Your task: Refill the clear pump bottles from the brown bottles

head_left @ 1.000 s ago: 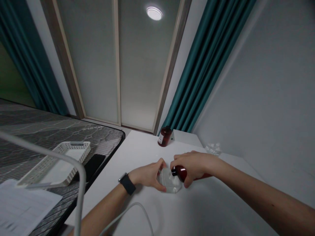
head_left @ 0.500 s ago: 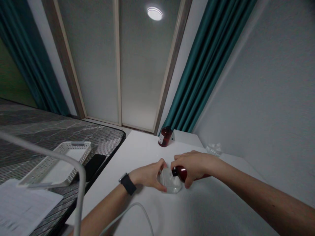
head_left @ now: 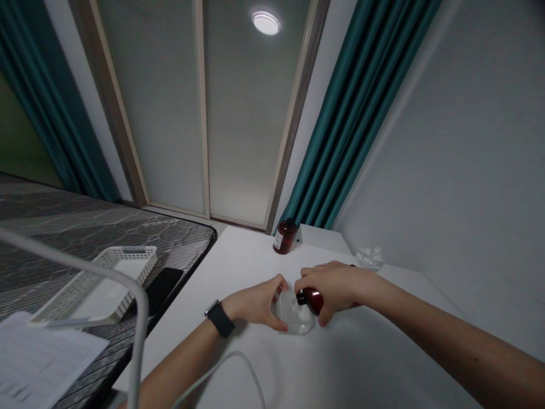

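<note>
My left hand [head_left: 254,304] grips a clear square glass bottle [head_left: 296,319] lying on the white table, with fingers at its near side. My right hand [head_left: 334,291] is shut on a dark red bottle [head_left: 314,300], which lies tilted on its side. That bottle's black neck [head_left: 301,296] touches the top of the clear bottle. Whether it enters an opening there is hidden by my fingers. A second dark red bottle [head_left: 285,237] with a white label stands upright at the table's far end, apart from both hands.
The white table [head_left: 366,363] has a white cable [head_left: 221,370] near its front. A white basket [head_left: 100,292], black phone [head_left: 159,289] and papers [head_left: 42,363] are at left on a dark patterned surface. A curved white rod [head_left: 85,262] crosses the left foreground. Crumpled clear plastic [head_left: 369,259] lies at the far right.
My hands and both held bottles stay almost where they were. The whole view has shifted slightly as my head moves.
</note>
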`<action>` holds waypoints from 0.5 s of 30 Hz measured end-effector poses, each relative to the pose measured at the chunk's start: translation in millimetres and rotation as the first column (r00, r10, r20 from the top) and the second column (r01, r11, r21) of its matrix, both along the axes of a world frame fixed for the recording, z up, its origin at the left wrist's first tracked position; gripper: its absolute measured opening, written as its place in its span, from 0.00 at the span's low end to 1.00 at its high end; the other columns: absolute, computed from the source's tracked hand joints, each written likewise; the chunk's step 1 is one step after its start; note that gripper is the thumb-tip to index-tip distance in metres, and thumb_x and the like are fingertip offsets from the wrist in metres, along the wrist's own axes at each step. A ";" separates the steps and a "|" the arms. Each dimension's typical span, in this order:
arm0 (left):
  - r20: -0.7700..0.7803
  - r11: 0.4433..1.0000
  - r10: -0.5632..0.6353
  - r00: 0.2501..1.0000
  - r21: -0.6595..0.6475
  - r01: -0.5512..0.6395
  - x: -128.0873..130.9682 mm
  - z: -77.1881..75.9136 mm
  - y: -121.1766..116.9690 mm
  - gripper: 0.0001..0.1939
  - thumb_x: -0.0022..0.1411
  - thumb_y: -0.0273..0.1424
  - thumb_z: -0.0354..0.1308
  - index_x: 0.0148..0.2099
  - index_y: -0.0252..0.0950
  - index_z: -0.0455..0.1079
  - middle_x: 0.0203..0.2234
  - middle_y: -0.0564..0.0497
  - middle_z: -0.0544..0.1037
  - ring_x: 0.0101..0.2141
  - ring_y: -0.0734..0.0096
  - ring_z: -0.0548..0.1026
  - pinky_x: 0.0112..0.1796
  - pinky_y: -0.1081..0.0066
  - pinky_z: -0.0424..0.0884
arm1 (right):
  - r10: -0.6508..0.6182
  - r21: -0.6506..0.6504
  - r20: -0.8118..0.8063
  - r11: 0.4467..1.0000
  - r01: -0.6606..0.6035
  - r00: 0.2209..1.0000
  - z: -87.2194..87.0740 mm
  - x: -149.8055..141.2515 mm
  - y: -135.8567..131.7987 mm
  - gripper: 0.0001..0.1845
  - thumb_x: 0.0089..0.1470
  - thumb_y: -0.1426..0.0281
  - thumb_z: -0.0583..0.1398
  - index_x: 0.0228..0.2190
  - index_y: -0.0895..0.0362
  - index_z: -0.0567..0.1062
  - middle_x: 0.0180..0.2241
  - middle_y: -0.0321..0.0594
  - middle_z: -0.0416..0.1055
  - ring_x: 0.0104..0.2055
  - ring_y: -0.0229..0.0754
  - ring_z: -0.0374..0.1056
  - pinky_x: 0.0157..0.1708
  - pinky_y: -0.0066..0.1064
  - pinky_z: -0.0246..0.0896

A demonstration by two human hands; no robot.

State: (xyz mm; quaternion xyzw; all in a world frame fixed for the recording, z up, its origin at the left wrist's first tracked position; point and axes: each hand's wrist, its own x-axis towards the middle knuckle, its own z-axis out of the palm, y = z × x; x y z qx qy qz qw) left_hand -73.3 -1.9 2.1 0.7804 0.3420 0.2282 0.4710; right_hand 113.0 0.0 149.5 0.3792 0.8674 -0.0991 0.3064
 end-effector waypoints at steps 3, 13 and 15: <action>-0.041 0.998 -0.040 0.998 0.047 0.042 -0.3 0.1 0.7 0.33 0.42 0.35 0.74 0.47 0.36 0.60 0.41 0.49 0.73 0.39 0.62 0.72 0.38 0.66 0.68 | -0.015 0.010 -0.040 1.000 0.016 0.999 -0.8 3.7 -2.0 0.31 0.38 0.58 0.72 0.46 0.45 0.73 0.44 0.39 0.68 0.46 0.56 0.69 0.38 0.39 0.61; -0.005 0.995 -0.017 1.000 0.099 0.017 -2.2 -0.3 -1.0 0.31 0.42 0.33 0.73 0.46 0.36 0.61 0.42 0.48 0.71 0.39 0.62 0.72 0.39 0.64 0.70 | -0.048 0.020 -0.215 0.998 0.053 0.975 -10.6 26.8 -2.2 0.28 0.40 0.58 0.70 0.45 0.46 0.73 0.42 0.38 0.67 0.41 0.52 0.70 0.35 0.35 0.58; -0.004 0.994 -0.013 1.000 0.106 0.013 -2.1 -1.4 -1.8 0.30 0.42 0.31 0.72 0.46 0.36 0.61 0.41 0.49 0.71 0.39 0.62 0.72 0.39 0.65 0.70 | -0.080 0.021 -0.276 0.996 0.089 0.958 -14.5 34.5 -2.0 0.28 0.41 0.59 0.69 0.46 0.46 0.73 0.44 0.38 0.67 0.41 0.52 0.69 0.35 0.34 0.58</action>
